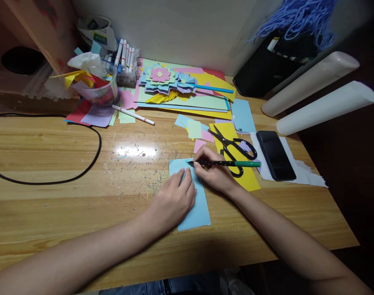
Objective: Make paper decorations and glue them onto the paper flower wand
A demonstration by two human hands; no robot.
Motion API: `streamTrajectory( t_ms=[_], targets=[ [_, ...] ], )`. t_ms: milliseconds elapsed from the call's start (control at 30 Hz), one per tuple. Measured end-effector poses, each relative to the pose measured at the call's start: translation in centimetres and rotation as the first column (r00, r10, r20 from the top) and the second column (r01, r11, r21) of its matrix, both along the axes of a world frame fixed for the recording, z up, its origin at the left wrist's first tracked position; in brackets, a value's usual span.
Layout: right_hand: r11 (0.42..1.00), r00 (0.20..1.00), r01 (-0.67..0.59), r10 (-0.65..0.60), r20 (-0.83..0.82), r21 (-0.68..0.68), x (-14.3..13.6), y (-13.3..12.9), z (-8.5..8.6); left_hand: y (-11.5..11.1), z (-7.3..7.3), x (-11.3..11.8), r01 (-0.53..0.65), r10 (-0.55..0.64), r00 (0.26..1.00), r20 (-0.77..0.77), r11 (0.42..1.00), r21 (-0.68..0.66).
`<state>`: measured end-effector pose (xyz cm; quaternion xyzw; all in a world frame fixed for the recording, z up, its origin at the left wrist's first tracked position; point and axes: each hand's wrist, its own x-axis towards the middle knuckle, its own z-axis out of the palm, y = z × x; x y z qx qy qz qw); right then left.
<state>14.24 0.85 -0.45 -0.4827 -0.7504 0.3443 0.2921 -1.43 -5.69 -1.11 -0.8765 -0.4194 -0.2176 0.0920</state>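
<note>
Right hand [216, 174] holds a pen [228, 163]; black box [257, 69] lettering [279, 76] is blurred.

Scissors [226, 142] right of the paper sheet [196, 211], phone [275, 155] further right (boxed markers [124, 56] behind, leftward)

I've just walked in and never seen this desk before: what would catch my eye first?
Probably the layered paper flowers near the wall, lying on a stack of coloured sheets. The tangle of blue strings at the upper right also stands out. In the middle, the right hand holds a black-and-green marker, its tip at the far end of a light-blue paper under the left hand.
</note>
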Motion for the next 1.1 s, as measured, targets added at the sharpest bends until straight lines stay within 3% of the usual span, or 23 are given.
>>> streamTrajectory(
  t_ms=[1100],
  targets=[
    [0.999, 1.000, -0.018, 0.017, 0.019, 0.028, 0.01, 0.13, -0.23, 0.04, 0.09, 0.06, 0.007, -0.007, 1.000, 0.013, 1.000, 0.014]
  ],
)
